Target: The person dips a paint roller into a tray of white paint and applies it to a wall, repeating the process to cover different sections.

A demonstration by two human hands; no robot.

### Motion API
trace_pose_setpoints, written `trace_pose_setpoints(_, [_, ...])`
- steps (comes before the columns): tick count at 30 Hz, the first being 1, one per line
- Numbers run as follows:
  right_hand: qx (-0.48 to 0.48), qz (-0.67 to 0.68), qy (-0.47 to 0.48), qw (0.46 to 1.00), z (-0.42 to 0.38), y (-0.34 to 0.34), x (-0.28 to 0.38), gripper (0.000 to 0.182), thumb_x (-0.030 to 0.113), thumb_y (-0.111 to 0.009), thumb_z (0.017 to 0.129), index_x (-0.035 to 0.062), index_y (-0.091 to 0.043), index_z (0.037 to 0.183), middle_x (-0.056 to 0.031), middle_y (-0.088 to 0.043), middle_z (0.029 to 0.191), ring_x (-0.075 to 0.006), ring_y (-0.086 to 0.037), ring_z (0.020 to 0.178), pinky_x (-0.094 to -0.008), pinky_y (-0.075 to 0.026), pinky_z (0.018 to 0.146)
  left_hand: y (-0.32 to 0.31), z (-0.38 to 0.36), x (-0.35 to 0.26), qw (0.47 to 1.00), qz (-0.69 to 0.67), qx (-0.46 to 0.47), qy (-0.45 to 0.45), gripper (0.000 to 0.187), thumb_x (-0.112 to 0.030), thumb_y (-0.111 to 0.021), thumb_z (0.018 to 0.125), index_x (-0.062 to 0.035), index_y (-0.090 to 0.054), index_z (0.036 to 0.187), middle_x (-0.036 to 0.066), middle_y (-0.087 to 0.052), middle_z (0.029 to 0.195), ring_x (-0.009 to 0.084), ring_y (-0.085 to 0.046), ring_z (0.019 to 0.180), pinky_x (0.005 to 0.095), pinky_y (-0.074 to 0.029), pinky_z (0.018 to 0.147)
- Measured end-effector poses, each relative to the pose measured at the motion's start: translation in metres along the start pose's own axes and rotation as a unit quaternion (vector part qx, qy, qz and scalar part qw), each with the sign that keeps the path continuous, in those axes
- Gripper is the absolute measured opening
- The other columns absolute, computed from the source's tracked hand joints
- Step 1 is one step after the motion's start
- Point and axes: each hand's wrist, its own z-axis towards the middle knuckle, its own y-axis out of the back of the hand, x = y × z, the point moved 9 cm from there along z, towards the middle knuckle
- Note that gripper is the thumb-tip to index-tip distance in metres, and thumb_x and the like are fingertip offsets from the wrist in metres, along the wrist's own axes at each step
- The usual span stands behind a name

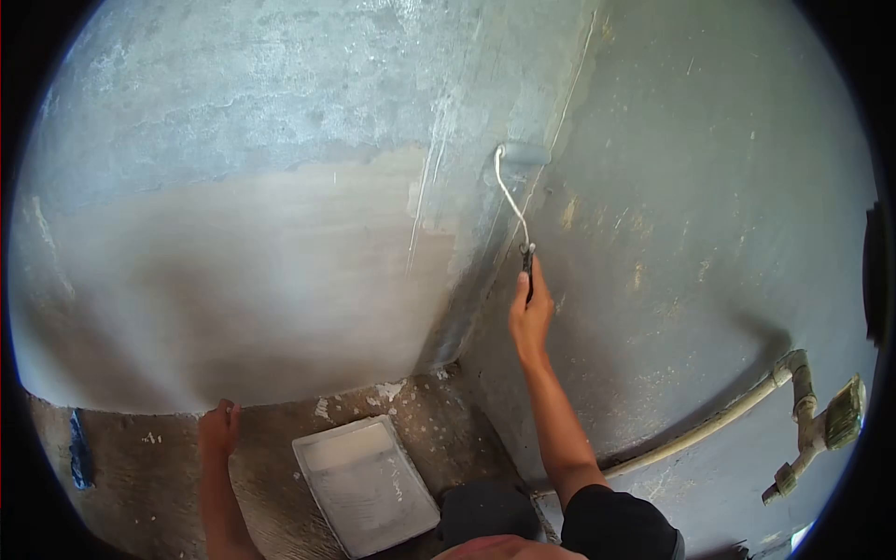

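My right hand [531, 322] is wrapped round the dark handle of a paint roller [525, 154], arm stretched out ahead. The roller's pale wire frame runs up from the handle, and its grey sleeve lies against the wall close to the inside corner. Low on the left, my left hand [219, 428] hangs with its fingers curled in and nothing seen in it. A paint tray [369, 490] with pale grey paint in it rests on the floor between my arms.
Wet-looking grey-blue paint covers the upper left wall [243, 93]; a lighter band lies below it. Along the right wall [672, 233] runs a pipe [695, 431] with elbow fittings. A blue object [80, 453] lies on the stained floor [140, 495] at the far left.
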Motion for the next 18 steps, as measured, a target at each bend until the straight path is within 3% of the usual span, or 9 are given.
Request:
trace_pose_setpoints(1, [0.003, 0.0, -0.005, 1.0, 0.023, 0.006, 0.014, 0.046, 0.023, -0.052, 0.118, -0.0012, -0.059, 0.156, -0.0288, -0.069, 0.144, -0.0433, -0.067, 0.136, -0.0448, -0.052, 0.112, -0.003, -0.001, 0.007, 1.0, -0.007, 0.008, 0.018, 0.038, -0.046, -0.055, 0.114, -0.01, -0.069, 0.112, 0.019, -0.075, 0.085, 0.0449, -0.073, 0.088, 0.0576, -0.056, 0.079])
trace_pose_setpoints(2, [-0.026, -0.019, 0.058, 0.998, 0.046, 0.015, 0.038, 0.046, 0.023, -0.052, 0.118, -0.0019, -0.059, 0.155, -0.0287, -0.071, 0.142, -0.0424, -0.068, 0.134, -0.0448, -0.052, 0.111, -0.007, 0.0, 0.012, 0.999, -0.014, 0.02, 0.035, 0.039, -0.046, -0.055, 0.113, -0.0099, -0.069, 0.112, 0.019, -0.075, 0.084, 0.0449, -0.074, 0.088, 0.0577, -0.056, 0.079])
trace_pose_setpoints(4, [-0.133, -0.091, 0.233, 0.959, 0.096, 0.029, 0.067, 0.047, 0.025, -0.054, 0.117, 0.0006, -0.06, 0.157, -0.0132, -0.076, 0.103, -0.0191, -0.07, 0.087, -0.0368, -0.055, 0.083, -0.003, 0.002, 0.012, 0.999, -0.019, 0.015, 0.038, 0.039, -0.046, -0.055, 0.113, -0.0095, -0.069, 0.111, 0.019, -0.075, 0.084, 0.0449, -0.074, 0.087, 0.0579, -0.056, 0.079])
trace_pose_setpoints(6, [-0.083, -0.016, 0.133, 0.988, 0.143, 0.038, 0.099, 0.046, 0.025, -0.055, 0.116, 0.0041, -0.062, 0.157, -0.0041, -0.064, 0.085, -0.0133, -0.056, 0.074, -0.0342, -0.051, 0.073, -0.003, 0.004, 0.019, 0.999, -0.019, 0.014, 0.045, 0.04, -0.047, -0.055, 0.113, -0.0091, -0.069, 0.11, 0.019, -0.075, 0.084, 0.0449, -0.074, 0.087, 0.0582, -0.056, 0.079])
trace_pose_setpoints(8, [-0.058, -0.009, 0.087, 0.994, 0.176, 0.043, 0.134, 0.046, 0.024, -0.052, 0.116, 0.0018, -0.06, 0.156, -0.0273, -0.073, 0.14, -0.0432, -0.071, 0.13, -0.0457, -0.053, 0.109, -0.008, 0.01, 0.03, 0.998, -0.011, -0.005, 0.056, 0.042, -0.048, -0.055, 0.114, -0.008, -0.068, 0.108, 0.02, -0.075, 0.083, 0.0447, -0.074, 0.086, 0.0582, -0.056, 0.078])
trace_pose_setpoints(11, [-0.078, 0.001, 0.092, 0.993, 0.189, 0.039, 0.146, 0.046, 0.025, -0.053, 0.116, 0.0017, -0.061, 0.155, -0.0267, -0.073, 0.14, -0.0427, -0.07, 0.13, -0.0454, -0.053, 0.109, -0.01, 0.011, 0.032, 0.999, 0.01, -0.001, 0.037, 0.044, -0.048, -0.054, 0.114, -0.0074, -0.068, 0.109, 0.02, -0.075, 0.082, 0.0448, -0.074, 0.086, 0.0587, -0.056, 0.078])
trace_pose_setpoints(14, [-0.047, 0.0, 0.066, 0.997, 0.141, 0.024, 0.12, 0.046, 0.025, -0.054, 0.116, 0.0015, -0.061, 0.155, -0.0267, -0.072, 0.141, -0.0411, -0.069, 0.134, -0.044, -0.052, 0.11, -0.007, 0.011, 0.029, 0.999, 0.023, 0.007, 0.046, 0.045, -0.049, -0.054, 0.114, -0.007, -0.069, 0.108, 0.02, -0.075, 0.083, 0.0448, -0.074, 0.087, 0.0584, -0.056, 0.079])
trace_pose_setpoints(16, [-0.043, 0.008, 0.079, 0.996, 0.094, 0.01, 0.084, 0.047, 0.026, -0.054, 0.116, 0.0012, -0.061, 0.155, -0.0269, -0.076, 0.13, -0.0395, -0.075, 0.12, -0.0427, -0.056, 0.1, -0.009, 0.011, 0.04, 0.998, 0.022, -0.001, 0.051, 0.045, -0.05, -0.054, 0.114, -0.0075, -0.068, 0.11, 0.02, -0.075, 0.084, 0.0445, -0.074, 0.087, 0.0583, -0.056, 0.079])
trace_pose_setpoints(18, [0.016, -0.017, -0.044, 0.999, 0.028, -0.002, 0.053, 0.047, 0.025, -0.054, 0.117, 0.0007, -0.059, 0.156, -0.0259, -0.079, 0.116, -0.037, -0.078, 0.1, -0.0428, -0.057, 0.086, -0.007, 0.004, 0.042, 0.998, 0.021, 0.001, 0.052, 0.045, -0.05, -0.053, 0.114, -0.0079, -0.068, 0.112, 0.02, -0.075, 0.085, 0.0443, -0.074, 0.088, 0.0582, -0.056, 0.079])
